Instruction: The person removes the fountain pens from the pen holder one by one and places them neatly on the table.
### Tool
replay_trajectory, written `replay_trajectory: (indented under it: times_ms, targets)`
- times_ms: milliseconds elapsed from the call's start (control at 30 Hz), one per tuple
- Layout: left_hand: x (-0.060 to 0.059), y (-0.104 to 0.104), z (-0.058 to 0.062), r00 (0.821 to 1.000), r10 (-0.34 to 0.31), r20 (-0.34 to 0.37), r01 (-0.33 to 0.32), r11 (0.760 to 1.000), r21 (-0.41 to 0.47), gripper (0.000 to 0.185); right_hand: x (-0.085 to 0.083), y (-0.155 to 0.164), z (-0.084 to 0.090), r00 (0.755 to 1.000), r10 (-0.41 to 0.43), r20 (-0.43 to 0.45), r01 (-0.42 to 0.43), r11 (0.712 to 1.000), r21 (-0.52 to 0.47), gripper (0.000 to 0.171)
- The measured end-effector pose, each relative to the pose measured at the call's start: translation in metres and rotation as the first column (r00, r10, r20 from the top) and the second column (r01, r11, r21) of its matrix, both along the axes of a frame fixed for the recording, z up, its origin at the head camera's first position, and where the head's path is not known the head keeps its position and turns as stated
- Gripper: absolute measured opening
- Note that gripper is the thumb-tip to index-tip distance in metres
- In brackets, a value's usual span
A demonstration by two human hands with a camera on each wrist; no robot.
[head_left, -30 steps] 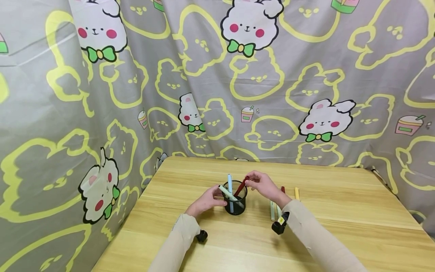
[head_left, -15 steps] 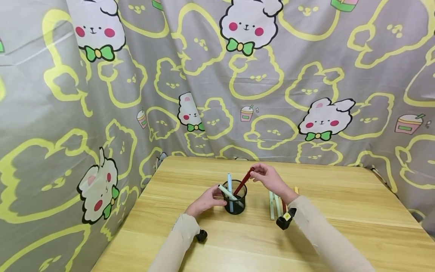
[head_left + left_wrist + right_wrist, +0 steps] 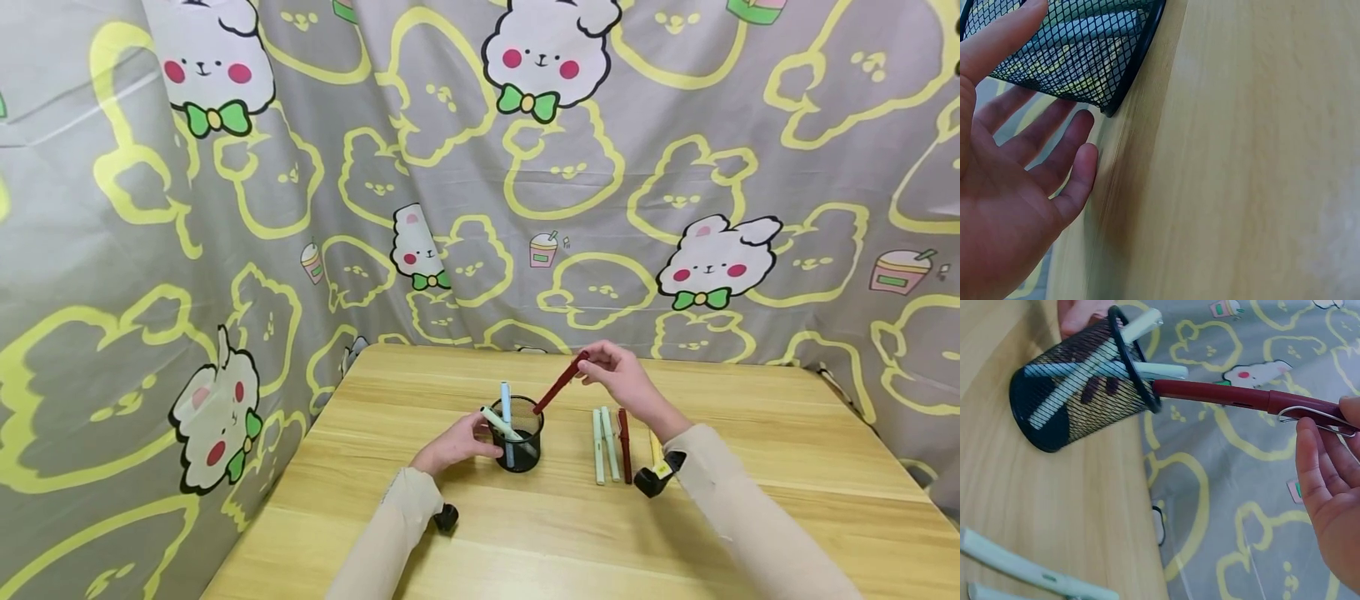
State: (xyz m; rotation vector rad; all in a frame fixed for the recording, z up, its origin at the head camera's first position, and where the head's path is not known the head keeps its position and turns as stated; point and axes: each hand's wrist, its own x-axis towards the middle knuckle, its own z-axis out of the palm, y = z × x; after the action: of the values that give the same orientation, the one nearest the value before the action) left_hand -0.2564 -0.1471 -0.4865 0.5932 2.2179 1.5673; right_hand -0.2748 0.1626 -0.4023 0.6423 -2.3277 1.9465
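The dark red pen (image 3: pixel 558 386) hangs tilted in the air, its lower tip at the rim of the black mesh pen cup (image 3: pixel 521 446) and its upper, clipped end up and to the right. In the right wrist view the tip sits right at the cup's rim; whether it touches the wire cannot be told. The right hand (image 3: pixel 624 380) pinches the pen's clip end between thumb and fingertips, the other fingers loosely curled behind.

The cup stands upright on the wooden table (image 3: pixel 787 467), near its middle. Two pens stand inside it: a light blue pen (image 3: pixel 506 398) close to upright, and a pale green pen (image 3: pixel 498 423) leaning to the left over the rim.

The left hand (image 3: pixel 456 443) rests at the cup's left side, fingers nearly straight and spread (the left wrist view shows the thumb against the mesh wall and the other fingers open, gripping nothing).

To the right of the cup, loose pens lie side by side on the table: two pale green pens (image 3: pixel 603 433), a second dark red pen (image 3: pixel 625 433) just beside them, and a yellow pen (image 3: pixel 655 446) partly hidden by the right forearm.

A grey cartoon-rabbit curtain (image 3: pixel 675 167) hangs behind the table and along its left side.
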Motion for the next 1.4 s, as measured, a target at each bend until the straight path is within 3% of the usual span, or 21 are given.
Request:
replay_trajectory:
  times_ms: [200,333,467,567,633,800,1000,1400]
  targets:
    - [-0.017,0.002,-0.024,0.999,-0.031,-0.011,0.031,0.999,0.02,0.056,0.002,0.026,0.007,0.999,-0.041,-0.022,0.039,0.997,-0.073,0.031]
    - [-0.02,0.006,-0.024,0.998,-0.054,-0.015,0.054,0.998,0.014,0.068,0.003,0.046,0.007,0.998,-0.053,-0.037,0.048,0.989,-0.143,0.023]
    - [-0.021,0.011,-0.021,0.998,-0.056,-0.018,0.056,0.998,-0.005,0.062,0.004,0.067,0.003,0.998,-0.051,-0.028,0.043,0.972,-0.23,0.008]
    - [-0.022,0.012,-0.02,0.998,-0.055,-0.004,0.055,0.998,-0.022,0.052,0.006,0.082,-0.001,0.999,-0.049,-0.007,0.045,0.958,-0.282,0.006]
    - [-0.023,0.013,-0.02,0.998,-0.066,-0.004,0.066,0.998,-0.02,0.056,0.007,0.092,-0.004,0.999,-0.052,0.008,0.052,0.952,-0.301,0.006]
    - [-0.024,0.013,-0.022,0.997,-0.081,-0.009,0.081,0.997,-0.013,0.077,0.01,0.116,-0.011,0.996,-0.083,0.035,0.09,0.949,-0.302,0.007]
    - [-0.024,0.012,-0.023,0.998,-0.055,-0.004,0.055,0.998,-0.025,0.092,0.013,0.142,-0.024,0.986,-0.147,0.083,0.164,0.951,-0.26,0.006]
    - [-0.023,0.015,-0.024,0.999,-0.046,-0.024,0.046,0.999,-0.022,0.094,0.011,0.173,-0.051,0.972,-0.162,0.17,0.196,0.958,-0.207,0.006]
